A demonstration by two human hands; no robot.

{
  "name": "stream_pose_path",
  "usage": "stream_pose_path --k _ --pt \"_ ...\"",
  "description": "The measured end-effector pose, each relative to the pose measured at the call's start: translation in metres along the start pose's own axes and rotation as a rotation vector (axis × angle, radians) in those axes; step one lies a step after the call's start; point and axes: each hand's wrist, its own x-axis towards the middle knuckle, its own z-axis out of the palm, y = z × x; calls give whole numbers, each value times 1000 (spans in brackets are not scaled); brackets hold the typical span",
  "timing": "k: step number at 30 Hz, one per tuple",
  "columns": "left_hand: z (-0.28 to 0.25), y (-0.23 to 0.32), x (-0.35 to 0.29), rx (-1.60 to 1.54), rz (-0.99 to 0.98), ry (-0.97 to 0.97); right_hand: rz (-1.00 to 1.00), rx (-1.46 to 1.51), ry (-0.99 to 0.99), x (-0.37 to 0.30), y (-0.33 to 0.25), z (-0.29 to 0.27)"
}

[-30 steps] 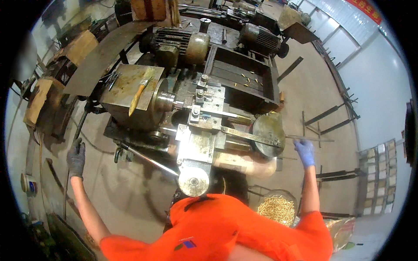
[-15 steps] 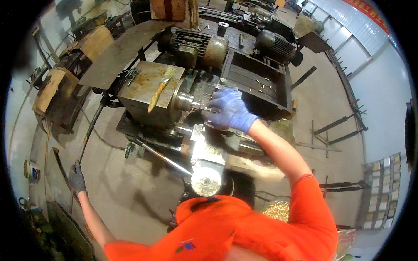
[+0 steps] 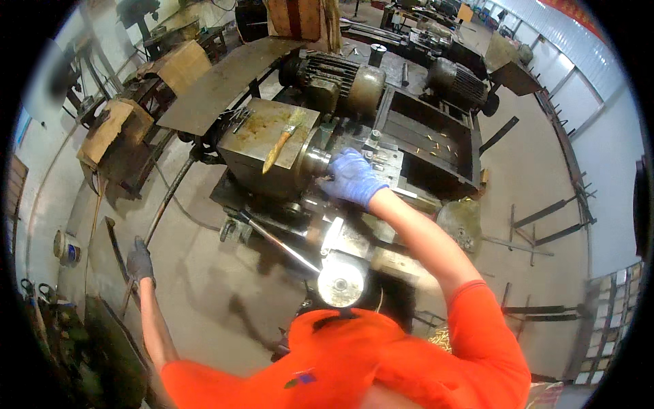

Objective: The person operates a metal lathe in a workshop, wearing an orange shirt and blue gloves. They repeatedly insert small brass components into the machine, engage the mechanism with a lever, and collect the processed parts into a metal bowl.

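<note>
My right hand (image 3: 355,180), in a blue glove, is at the lathe's spindle nose (image 3: 316,162). Its fingers are bent together against the front of the shiny metal collar, and whatever they pinch is hidden. Just beyond the hand lies the metal tool slide (image 3: 387,161) with its clamped blocks. Out to the left, my left hand (image 3: 140,262) in a dark grey glove is closed around a long dark lever bar (image 3: 170,194), which slants up to the machine. A wooden-handled brush (image 3: 278,150) rests on top of the oily headstock (image 3: 242,127).
Behind the headstock sits a finned electric motor (image 3: 337,78). A metal chip tray (image 3: 429,133) at the back right holds several small brass-coloured pieces. A handle rod (image 3: 283,242) and a round handwheel (image 3: 340,281) are close to my body. At lower left stands a bucket (image 3: 67,248).
My right hand has come closer to the spindle nose, its fingers drawn together. My left hand keeps its grip on the lever bar. The whole view has shifted, moving the machine rightward.
</note>
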Motion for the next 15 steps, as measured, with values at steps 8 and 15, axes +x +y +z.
stream_pose_path --k 8,15 --pt "25 45 -139 34 80 270 23 -5 -35 -5 -8 -15" --pt "15 36 -130 -52 10 89 -126 47 394 -40 0 -47"
